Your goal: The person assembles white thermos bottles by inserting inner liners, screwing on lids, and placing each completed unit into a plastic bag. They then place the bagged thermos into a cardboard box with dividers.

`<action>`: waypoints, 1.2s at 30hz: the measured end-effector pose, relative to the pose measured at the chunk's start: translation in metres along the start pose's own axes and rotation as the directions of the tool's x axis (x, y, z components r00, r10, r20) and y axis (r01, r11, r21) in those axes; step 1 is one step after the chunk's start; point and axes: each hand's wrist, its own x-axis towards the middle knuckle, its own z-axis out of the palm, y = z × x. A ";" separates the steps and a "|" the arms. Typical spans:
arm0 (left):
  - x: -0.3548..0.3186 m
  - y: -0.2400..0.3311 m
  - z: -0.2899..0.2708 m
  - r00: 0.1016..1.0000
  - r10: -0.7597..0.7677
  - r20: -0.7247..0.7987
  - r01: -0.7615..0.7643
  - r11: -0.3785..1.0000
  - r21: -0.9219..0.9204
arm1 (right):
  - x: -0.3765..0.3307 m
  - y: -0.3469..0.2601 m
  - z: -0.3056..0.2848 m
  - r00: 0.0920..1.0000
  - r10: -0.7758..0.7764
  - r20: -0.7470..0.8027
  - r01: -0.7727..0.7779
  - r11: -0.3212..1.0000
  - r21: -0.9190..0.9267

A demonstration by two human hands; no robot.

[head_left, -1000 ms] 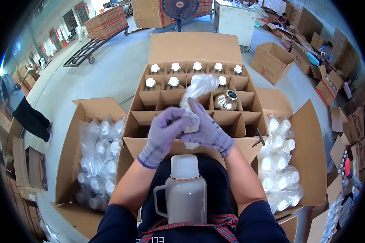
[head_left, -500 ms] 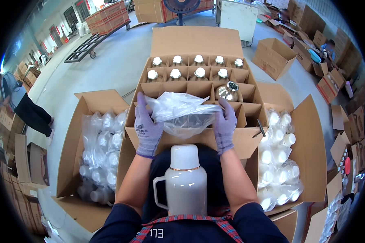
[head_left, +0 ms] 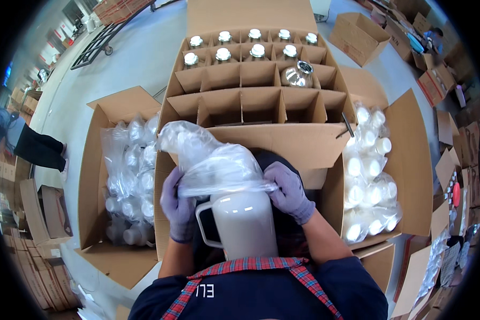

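The left hand (head_left: 177, 205) and the right hand (head_left: 290, 193), both in pale purple gloves, grip the lower edge of 1 clear plastic bag (head_left: 226, 165) at its 2 sides, holding it stretched between them; the film partly hides the left hand's fingers. The bag covers the upper part of a glossy pale grey jug (head_left: 245, 224), and its loose end slumps toward the left. The jug is upright against the person's front, just off the middle of the front edge of a divided box (head_left: 282, 141), with its handle (head_left: 208, 226) on the left; what bears the jug is hidden. In that box, 5 white-capped bottles (head_left: 255, 34) line the back edge, 4 more stand in the next row, and 1 open-mouthed silver flask (head_left: 297, 76) sits toward the right edge. A thin dark rod (head_left: 346, 125) is at the front right corner. The left carton (head_left: 117, 261) and the right carton (head_left: 410, 176) each hold bagged white-topped containers (head_left: 372, 168).
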 end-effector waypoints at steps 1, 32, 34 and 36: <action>-0.011 0.009 -0.007 0.988 0.145 -0.049 -0.129 0.960 0.250 | -0.010 0.000 -0.003 0.999 -0.035 0.016 0.036 0.999 -0.036; -0.064 0.008 -0.059 0.711 -0.433 0.555 0.492 0.869 0.048 | 0.014 -0.061 -0.047 0.835 -0.549 0.044 0.519 0.758 -0.394; -0.075 0.031 -0.010 0.782 -0.289 0.553 0.334 0.942 0.021 | 0.043 -0.087 -0.020 0.789 -0.409 0.458 0.606 0.644 -0.468; -0.086 0.047 0.018 0.848 -0.103 0.520 0.126 0.992 -0.010 | 0.043 -0.081 -0.014 0.739 -0.158 0.655 0.477 0.809 -0.343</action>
